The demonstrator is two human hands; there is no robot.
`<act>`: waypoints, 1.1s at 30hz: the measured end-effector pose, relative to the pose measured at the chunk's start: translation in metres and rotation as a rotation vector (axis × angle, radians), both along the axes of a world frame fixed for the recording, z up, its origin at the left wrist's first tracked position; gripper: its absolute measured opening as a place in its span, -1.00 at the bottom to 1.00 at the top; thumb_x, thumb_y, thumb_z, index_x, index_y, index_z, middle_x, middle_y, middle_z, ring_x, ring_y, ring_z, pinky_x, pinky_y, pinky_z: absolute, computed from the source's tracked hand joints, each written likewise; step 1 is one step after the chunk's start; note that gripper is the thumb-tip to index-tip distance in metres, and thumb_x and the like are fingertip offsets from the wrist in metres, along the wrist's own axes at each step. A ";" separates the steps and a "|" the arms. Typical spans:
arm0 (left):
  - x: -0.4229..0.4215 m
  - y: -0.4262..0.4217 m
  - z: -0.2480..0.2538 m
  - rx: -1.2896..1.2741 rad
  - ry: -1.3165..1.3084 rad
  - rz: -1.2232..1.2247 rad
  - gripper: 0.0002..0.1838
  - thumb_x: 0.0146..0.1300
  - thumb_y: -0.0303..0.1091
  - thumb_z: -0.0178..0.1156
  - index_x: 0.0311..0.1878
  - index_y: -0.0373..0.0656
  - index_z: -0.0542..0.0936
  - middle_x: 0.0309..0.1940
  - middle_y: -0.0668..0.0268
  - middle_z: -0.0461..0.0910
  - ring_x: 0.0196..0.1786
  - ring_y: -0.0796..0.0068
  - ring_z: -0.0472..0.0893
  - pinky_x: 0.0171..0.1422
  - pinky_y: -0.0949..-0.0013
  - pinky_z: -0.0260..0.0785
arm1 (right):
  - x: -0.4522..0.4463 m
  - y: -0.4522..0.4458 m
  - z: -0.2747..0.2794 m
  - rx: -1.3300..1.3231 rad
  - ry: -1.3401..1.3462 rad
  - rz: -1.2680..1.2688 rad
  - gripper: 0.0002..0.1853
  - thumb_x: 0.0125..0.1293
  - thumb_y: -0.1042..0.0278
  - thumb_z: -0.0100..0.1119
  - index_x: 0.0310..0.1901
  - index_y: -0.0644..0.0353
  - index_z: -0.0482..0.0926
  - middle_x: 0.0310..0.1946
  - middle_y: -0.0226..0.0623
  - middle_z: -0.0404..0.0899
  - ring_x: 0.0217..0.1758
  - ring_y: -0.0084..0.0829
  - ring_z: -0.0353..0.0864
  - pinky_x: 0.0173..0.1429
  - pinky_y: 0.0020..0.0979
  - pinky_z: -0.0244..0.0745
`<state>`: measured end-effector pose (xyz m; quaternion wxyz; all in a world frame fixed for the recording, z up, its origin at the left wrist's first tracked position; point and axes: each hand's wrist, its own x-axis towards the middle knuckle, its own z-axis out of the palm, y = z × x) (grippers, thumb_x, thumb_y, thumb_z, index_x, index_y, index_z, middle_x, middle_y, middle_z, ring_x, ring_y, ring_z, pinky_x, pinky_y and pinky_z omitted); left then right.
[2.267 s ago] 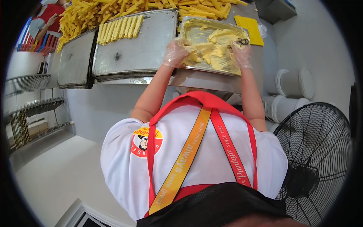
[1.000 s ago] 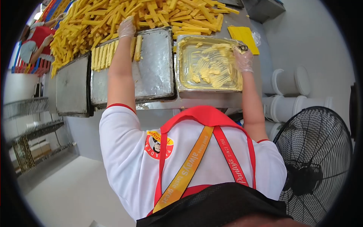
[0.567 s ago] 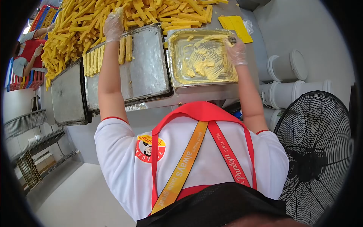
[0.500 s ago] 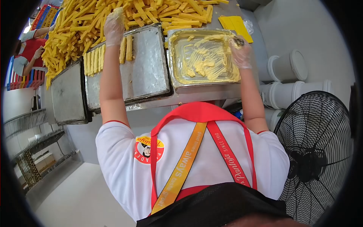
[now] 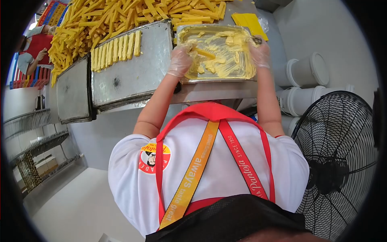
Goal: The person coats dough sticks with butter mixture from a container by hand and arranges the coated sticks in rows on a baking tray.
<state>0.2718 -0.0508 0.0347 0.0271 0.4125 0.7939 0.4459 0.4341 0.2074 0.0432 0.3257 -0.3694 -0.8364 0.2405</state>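
My left hand (image 5: 180, 60), in a clear plastic glove, is over the left side of a metal pan (image 5: 217, 76). A yellow bread stick (image 5: 204, 53) juts from its closed fingers into the pan. Pale yellow butter-like spread (image 5: 221, 68) is smeared across the pan's bottom and walls. At the pan's right rim is my right hand (image 5: 260, 55), also gloved, closed around a dark, shiny thing (image 5: 256, 40) too hidden to name. Left of the pan, a row of coated sticks (image 5: 116, 50) lies along the far side of a flat baking tray (image 5: 133, 76).
Behind the trays rises a big heap of yellow sticks (image 5: 109, 20). A yellow sheet (image 5: 248, 24) lies at the back right. White buckets (image 5: 306, 71) and a black fan (image 5: 332, 161) stand to the right. At far left is another person (image 5: 34, 52) in a red apron.
My left hand has swung right, from above the baking tray to the metal pan, and now holds a stick there. My right hand remains at the pan's right rim.
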 end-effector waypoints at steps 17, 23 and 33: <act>0.031 0.008 -0.025 0.012 0.098 0.042 -0.64 0.04 -0.52 0.21 -0.02 -0.21 0.55 -0.27 -0.05 0.62 -0.18 -0.08 0.61 -0.11 0.09 0.47 | 0.003 -0.055 -0.009 -0.852 0.469 0.379 -0.88 0.21 0.38 0.25 -0.23 0.16 0.62 -0.26 -0.33 0.65 -0.28 -0.50 0.62 -0.15 -0.40 0.52; 0.036 0.012 -0.031 -0.027 0.083 0.059 -0.63 0.04 -0.42 0.29 -0.03 -0.21 0.54 -0.28 -0.02 0.63 -0.19 -0.04 0.62 -0.09 0.11 0.47 | -0.006 -0.086 0.006 -0.744 0.493 0.461 -0.83 0.19 0.41 0.31 -0.25 0.30 0.58 -0.32 -0.32 0.64 -0.25 -0.48 0.62 -0.17 -0.43 0.55; 0.033 0.011 -0.025 -0.182 -0.192 0.177 -0.64 -0.04 -0.25 0.39 -0.17 -0.21 0.64 -0.26 -0.05 0.65 -0.14 0.02 0.64 0.00 0.19 0.48 | 0.004 -0.094 -0.006 -0.099 0.223 0.487 -0.82 0.21 0.43 0.29 -0.18 0.25 0.57 -0.34 -0.32 0.64 -0.27 -0.48 0.62 -0.15 -0.42 0.53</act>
